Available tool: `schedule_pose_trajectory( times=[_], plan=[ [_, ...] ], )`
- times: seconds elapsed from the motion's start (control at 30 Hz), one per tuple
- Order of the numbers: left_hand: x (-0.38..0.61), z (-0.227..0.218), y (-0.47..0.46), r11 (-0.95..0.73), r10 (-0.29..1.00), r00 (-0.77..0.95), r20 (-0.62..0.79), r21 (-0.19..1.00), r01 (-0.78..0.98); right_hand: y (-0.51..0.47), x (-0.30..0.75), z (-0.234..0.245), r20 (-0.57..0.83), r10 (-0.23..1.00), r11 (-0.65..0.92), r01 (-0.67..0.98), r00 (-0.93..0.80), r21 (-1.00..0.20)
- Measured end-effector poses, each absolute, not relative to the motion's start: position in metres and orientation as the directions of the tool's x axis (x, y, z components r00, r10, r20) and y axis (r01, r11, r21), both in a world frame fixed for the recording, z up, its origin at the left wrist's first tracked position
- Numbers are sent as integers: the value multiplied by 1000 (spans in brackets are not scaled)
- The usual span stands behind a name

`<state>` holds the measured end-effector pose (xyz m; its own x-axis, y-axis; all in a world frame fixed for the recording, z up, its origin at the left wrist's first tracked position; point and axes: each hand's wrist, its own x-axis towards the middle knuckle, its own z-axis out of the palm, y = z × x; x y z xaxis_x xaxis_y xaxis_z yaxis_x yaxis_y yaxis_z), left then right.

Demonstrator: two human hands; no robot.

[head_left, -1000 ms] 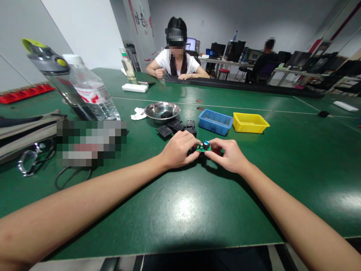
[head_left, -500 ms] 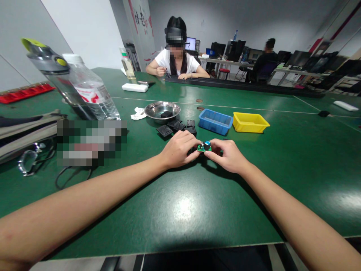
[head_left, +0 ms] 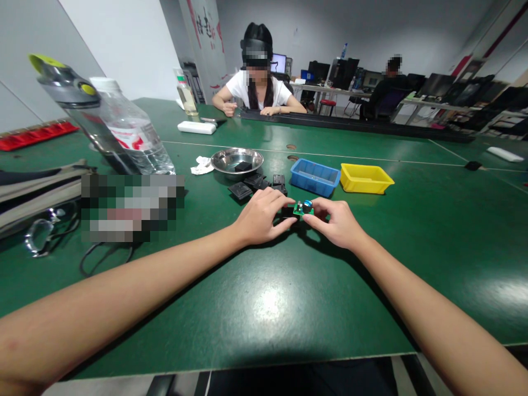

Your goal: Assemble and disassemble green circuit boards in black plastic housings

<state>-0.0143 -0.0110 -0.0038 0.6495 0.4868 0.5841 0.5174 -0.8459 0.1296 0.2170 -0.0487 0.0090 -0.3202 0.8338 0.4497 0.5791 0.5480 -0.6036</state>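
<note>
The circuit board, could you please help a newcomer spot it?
Over the green table, nearer than the blue bin, the right hand holds the circuit board. It is green with a rounded blue and black part, unlike the black pieces nearby.

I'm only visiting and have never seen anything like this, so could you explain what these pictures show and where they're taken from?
There is no machine here: these are a person's own bare hands. A single camera, worn on that person's head, looks forward and down over both arms. The right hand holds a small green circuit board by its edge. The left hand is right beside it, fingers spread around something dark, too small to make out.

On the green table, beyond the hands, are several black parts, a metal bowl, a blue bin and a yellow bin. Bottles stand at the left. Another person sits opposite.
</note>
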Motion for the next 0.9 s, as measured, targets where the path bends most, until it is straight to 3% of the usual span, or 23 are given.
schedule_pose_trajectory(
  times=[0.23, 0.5, 0.8, 0.9],
  plan=[
    [-14, -7, -7, -809, 569, 676, 468, 171, 563, -42, 224, 8, 431, 872, 469, 647, -232, -601],
    [-12, -9, -4, -727, 686, 585, 432, 390, 565, -39, 225, 5, 447, 880, 425, 690, -162, -586],
    [-12, -8, -3, -767, 628, 554, 547, 315, 558, -38, 225, 5, 436, 894, 369, 726, -106, -580],
    [-12, -9, -3, -765, 633, 525, 569, 350, 541, -38, 225, 5, 427, 899, 358, 724, -97, -590]
  ],
)
